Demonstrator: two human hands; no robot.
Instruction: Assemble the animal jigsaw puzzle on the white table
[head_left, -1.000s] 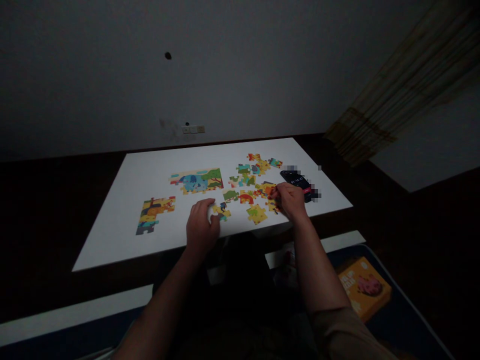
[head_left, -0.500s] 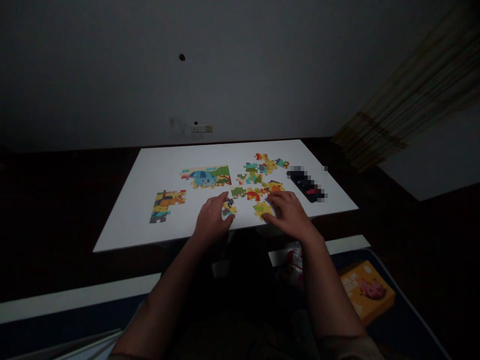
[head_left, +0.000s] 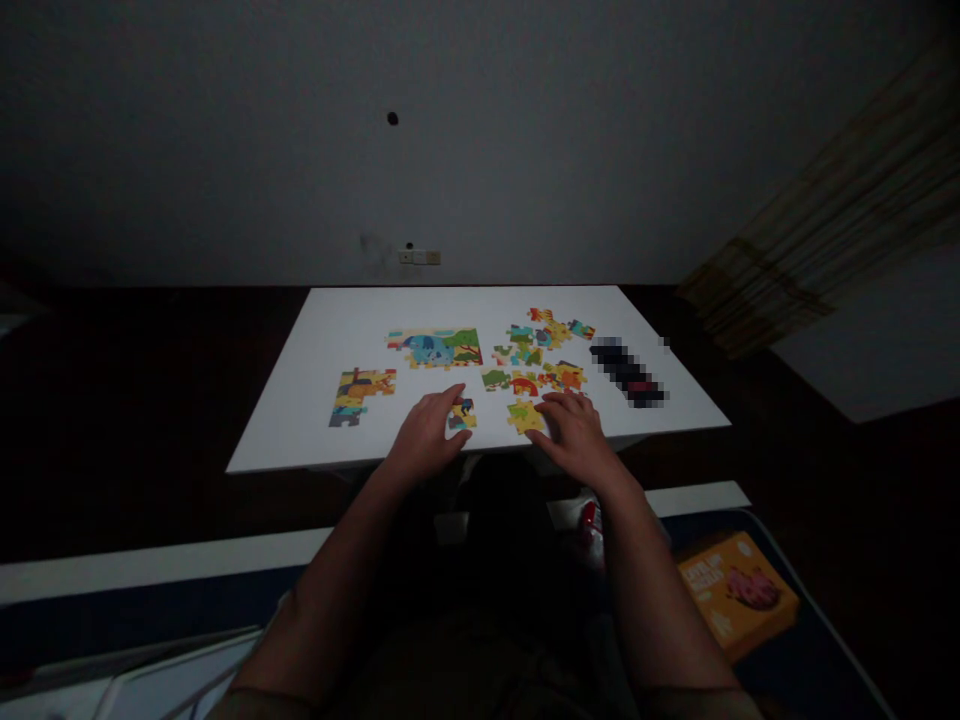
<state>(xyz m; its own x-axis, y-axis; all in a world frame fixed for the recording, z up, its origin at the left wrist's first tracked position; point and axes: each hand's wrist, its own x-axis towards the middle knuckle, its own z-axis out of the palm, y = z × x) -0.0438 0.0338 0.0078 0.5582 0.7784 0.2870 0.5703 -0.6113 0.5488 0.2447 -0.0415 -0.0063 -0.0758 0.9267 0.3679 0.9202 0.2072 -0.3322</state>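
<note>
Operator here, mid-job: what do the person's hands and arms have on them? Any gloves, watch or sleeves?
The left hand and right hand are ungloved, with no watch or ring showing. Bare skin runs back to the left sleeve and right sleeve, both dark; dim light hides their exact colour.

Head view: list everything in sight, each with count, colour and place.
white rectangular tabletop: one, white, centre of view
assembled elephant jigsaw section: one, blue and green, far middle of tabletop
assembled jigsaw section: one, yellow and grey, left on tabletop
loose jigsaw pieces: many, multicoloured, right of centre
yellow jigsaw piece: one, yellow, near edge
blue-and-yellow jigsaw piece: one, near edge
pixelated rectangular object: one, black, right on tabletop
orange box: one, orange with pink picture, lower right
wall plate: one, white, on wall
left hand: one, beside blue-and-yellow jigsaw piece
right hand: one, beside yellow jigsaw piece
</note>
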